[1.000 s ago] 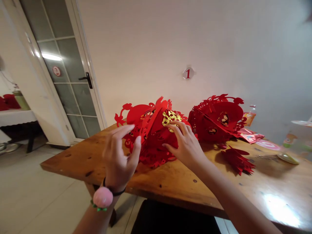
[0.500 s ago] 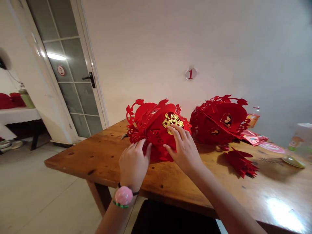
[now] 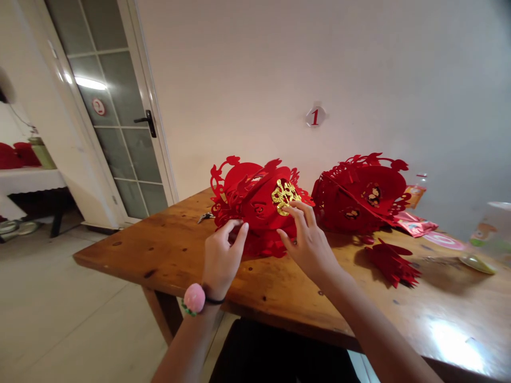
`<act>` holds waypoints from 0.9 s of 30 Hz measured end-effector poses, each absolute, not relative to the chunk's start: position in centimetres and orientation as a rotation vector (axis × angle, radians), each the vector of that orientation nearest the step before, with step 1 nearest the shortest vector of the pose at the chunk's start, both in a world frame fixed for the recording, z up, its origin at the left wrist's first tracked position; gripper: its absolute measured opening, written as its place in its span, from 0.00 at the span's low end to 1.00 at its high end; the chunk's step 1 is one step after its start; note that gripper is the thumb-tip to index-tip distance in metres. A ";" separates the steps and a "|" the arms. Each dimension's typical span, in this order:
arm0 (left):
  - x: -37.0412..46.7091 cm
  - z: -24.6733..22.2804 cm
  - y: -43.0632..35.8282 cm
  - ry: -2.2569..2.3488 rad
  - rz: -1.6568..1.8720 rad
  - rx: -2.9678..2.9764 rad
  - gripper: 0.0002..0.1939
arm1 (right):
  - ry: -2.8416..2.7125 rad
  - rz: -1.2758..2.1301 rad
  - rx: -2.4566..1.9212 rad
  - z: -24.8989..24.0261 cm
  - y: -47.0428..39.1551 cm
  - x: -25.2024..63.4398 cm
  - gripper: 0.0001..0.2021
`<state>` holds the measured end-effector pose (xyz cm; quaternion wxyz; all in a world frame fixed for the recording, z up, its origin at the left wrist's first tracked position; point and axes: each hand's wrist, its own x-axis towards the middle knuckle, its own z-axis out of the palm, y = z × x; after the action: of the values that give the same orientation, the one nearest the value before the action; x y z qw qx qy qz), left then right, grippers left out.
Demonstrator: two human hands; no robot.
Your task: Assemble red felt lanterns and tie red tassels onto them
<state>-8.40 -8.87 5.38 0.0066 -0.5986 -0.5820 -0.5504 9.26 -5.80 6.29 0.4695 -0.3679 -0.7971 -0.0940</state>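
The left hand (image 3: 222, 258), earlier raised with spread fingers, has been lowered to the near left side of the red paper lantern (image 3: 263, 207). The lantern has been turned, its gold cutout (image 3: 284, 196) tilted more upright. At far left, a small metal object (image 3: 206, 217) has been revealed.

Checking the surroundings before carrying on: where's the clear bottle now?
In the head view, the clear bottle stands on the right, near the wall, behind the orange packet and right of the right-hand red lantern.
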 end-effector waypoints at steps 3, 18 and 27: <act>-8.6 5.5 -8.7 -1.771 -1.908 -1.897 0.12 | -1.939 -0.156 -0.857 6.4 -5.6 9.6 0.17; -9.1 4.7 -8.5 -1.729 -2.229 -1.891 0.10 | -1.935 -0.118 -0.848 8.9 -6.8 10.3 0.09; -8.9 4.4 -8.8 -1.688 -2.150 -1.906 0.09 | -2.086 -0.491 -1.113 9.4 -6.9 7.2 0.16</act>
<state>-8.90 -8.79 4.41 -0.0951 -0.5693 -0.5042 -0.6424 7.15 -6.87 9.42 0.3555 -0.4308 -0.8074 -0.1901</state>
